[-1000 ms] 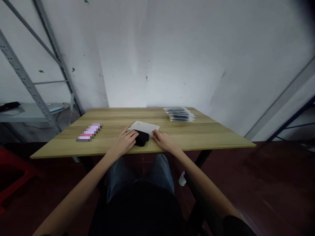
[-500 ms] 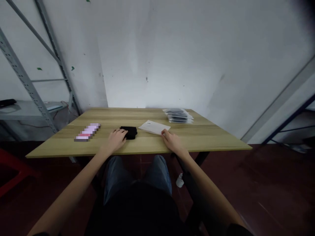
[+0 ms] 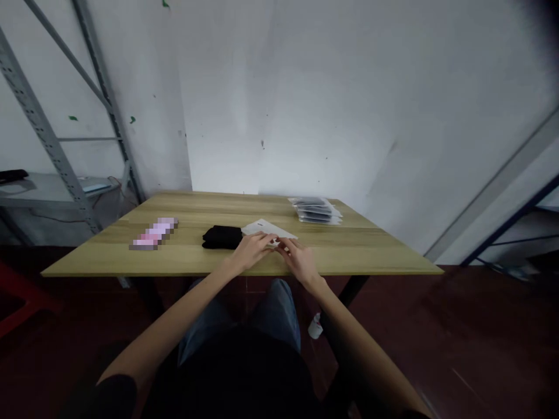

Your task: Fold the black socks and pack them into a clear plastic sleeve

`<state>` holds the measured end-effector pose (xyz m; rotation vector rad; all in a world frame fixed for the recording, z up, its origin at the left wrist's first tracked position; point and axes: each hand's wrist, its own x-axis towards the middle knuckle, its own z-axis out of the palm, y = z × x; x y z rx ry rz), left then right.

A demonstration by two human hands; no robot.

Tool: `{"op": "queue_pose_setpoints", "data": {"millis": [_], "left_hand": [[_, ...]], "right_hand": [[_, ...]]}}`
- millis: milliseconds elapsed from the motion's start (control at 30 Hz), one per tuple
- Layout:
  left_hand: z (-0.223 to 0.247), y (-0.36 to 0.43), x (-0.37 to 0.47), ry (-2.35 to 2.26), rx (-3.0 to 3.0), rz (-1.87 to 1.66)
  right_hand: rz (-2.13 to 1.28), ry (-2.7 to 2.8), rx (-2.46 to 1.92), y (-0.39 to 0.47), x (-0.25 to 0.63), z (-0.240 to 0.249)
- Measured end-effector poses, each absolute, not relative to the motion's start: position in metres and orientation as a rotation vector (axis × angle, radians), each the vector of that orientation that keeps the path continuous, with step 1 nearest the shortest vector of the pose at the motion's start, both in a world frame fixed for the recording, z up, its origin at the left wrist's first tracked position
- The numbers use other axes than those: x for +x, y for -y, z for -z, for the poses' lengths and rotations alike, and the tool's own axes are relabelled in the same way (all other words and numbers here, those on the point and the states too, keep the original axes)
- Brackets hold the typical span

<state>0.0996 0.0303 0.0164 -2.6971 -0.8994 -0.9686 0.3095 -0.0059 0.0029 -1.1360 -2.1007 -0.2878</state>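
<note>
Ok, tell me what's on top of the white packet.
The left hand and right hand cover part of the near side of the white packet. Its far part shows bare but for a small dark mark. What lies beneath the fingers is hidden.

The tabletop (image 3: 358,250) is carrying a phone (image 3: 154,234) near its left edge, black cloth (image 3: 222,237) and a bag (image 3: 259,226) towards the front edge, packets (image 3: 316,210) near the back-right corner.
</note>
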Motion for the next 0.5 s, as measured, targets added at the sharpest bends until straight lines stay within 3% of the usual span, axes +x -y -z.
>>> {"op": "queue_pose_setpoints", "data": {"millis": [500], "left_hand": [[-0.016, -0.033, 0.097, 0.751, -2.542, 0.749]], "right_hand": [[0.388, 2.083, -1.105, 0.024, 0.343, 0.007]]}}
